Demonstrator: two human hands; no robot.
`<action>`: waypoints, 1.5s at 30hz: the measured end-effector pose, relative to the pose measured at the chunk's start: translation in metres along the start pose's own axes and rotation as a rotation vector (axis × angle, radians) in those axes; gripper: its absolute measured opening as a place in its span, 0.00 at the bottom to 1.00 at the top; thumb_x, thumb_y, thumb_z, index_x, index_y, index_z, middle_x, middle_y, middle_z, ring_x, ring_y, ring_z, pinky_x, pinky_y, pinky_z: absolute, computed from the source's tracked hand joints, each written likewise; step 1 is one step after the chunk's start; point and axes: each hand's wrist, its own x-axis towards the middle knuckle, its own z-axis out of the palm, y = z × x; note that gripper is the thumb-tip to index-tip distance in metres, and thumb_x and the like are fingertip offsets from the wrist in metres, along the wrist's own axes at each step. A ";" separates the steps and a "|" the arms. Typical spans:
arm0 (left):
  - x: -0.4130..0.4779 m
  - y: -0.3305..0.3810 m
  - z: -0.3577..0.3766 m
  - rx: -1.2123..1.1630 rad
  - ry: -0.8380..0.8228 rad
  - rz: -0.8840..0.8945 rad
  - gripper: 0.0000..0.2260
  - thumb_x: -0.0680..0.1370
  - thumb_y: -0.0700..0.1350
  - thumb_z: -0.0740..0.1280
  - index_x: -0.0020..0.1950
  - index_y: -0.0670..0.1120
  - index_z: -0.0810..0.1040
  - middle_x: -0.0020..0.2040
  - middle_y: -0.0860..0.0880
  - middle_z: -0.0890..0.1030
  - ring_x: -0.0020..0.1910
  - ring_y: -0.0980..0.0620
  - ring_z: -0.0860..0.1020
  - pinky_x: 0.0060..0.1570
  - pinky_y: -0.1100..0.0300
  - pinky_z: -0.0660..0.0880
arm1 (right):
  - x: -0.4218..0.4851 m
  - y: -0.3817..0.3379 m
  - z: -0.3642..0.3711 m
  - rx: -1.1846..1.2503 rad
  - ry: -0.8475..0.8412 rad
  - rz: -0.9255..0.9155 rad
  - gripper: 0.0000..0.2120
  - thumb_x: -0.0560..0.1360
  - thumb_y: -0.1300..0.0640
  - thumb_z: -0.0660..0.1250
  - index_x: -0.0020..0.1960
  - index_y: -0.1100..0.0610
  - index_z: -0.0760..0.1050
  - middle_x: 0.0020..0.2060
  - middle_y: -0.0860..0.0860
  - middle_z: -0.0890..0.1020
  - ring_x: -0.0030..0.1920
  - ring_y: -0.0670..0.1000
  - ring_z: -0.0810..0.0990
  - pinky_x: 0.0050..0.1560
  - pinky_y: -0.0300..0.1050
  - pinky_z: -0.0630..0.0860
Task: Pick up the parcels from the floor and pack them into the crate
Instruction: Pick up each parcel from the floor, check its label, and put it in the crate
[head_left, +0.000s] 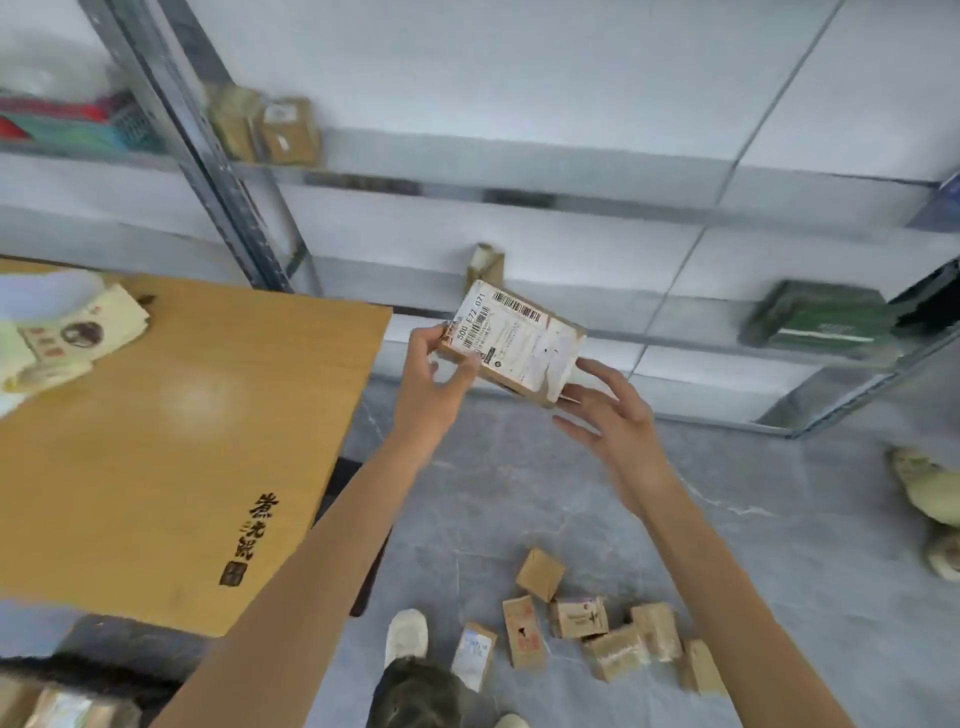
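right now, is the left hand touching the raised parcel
Touching. The head view shows the left hand pinching the parcel at its left end, thumb pressed on its top face.

The bench (156, 441) runs off the left edge. Below it, blurred brown shapes (62, 706) are cut by the bottom edge. Right of it, the held parcel (519, 358) has label print too small to read.

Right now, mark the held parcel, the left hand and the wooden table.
held parcel (514, 343): head view, middle of its labelled top face.
left hand (434, 387): head view, middle of the hand.
wooden table (182, 457): head view, bare part of its top.
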 end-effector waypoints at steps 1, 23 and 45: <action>-0.012 0.025 -0.006 -0.040 0.011 0.025 0.16 0.76 0.41 0.69 0.60 0.50 0.68 0.54 0.59 0.74 0.56 0.59 0.74 0.67 0.53 0.68 | -0.018 -0.024 0.005 0.003 -0.010 -0.028 0.17 0.79 0.68 0.57 0.65 0.56 0.71 0.52 0.59 0.82 0.51 0.54 0.83 0.54 0.46 0.80; -0.245 0.195 -0.168 -0.076 -0.249 0.371 0.33 0.78 0.44 0.66 0.76 0.60 0.52 0.68 0.61 0.71 0.67 0.64 0.68 0.49 0.73 0.73 | -0.295 -0.153 0.109 -0.273 -0.312 -0.295 0.21 0.74 0.44 0.64 0.67 0.38 0.68 0.60 0.45 0.79 0.60 0.47 0.78 0.61 0.50 0.74; -0.374 0.163 -0.204 -0.096 0.030 0.262 0.18 0.80 0.43 0.60 0.69 0.57 0.66 0.56 0.65 0.80 0.57 0.63 0.78 0.47 0.67 0.76 | -0.360 -0.077 0.127 -0.048 -0.654 -0.117 0.40 0.62 0.38 0.76 0.70 0.39 0.64 0.61 0.52 0.79 0.61 0.53 0.78 0.61 0.54 0.76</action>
